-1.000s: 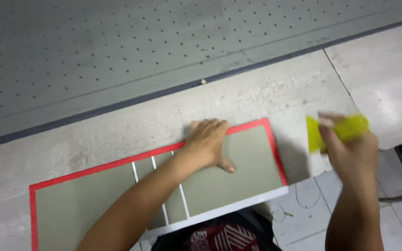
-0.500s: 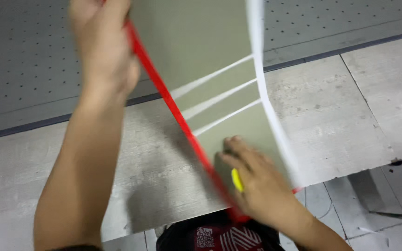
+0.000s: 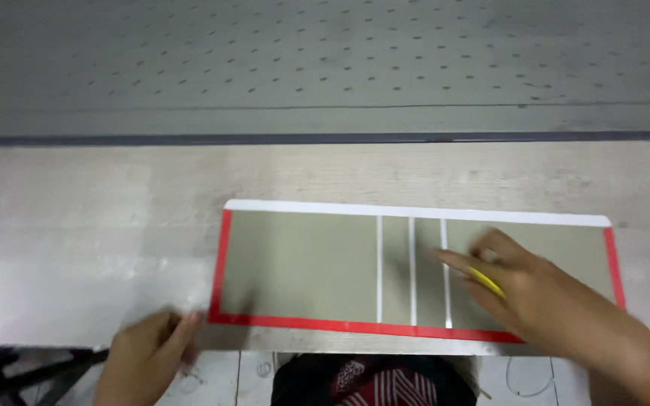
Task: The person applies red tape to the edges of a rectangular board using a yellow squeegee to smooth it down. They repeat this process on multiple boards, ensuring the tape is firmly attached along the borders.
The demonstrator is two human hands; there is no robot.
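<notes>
1. My right hand (image 3: pixel 543 293) lies on the flat board (image 3: pixel 302 263)'s right part, blocking passage there.
2. The board's left half lies bare.
3. The table (image 3: pixel 77 225) around my left hand (image 3: pixel 144 357) is open.

Both arms are bare from the wrist up as far as the view reaches, with no sleeves, watch, rings or gloves showing on the left hand (image 3: pixel 148 353) at the near left or the right hand (image 3: pixel 532 289) at the near right. At the near edge, between the arms, a dark garment (image 3: pixel 374 380) shows with a red panel crossed by slanting white stripes and a small white square patch of black speckled print. The left hand is blurred, so its finer details cannot be made out.
</notes>
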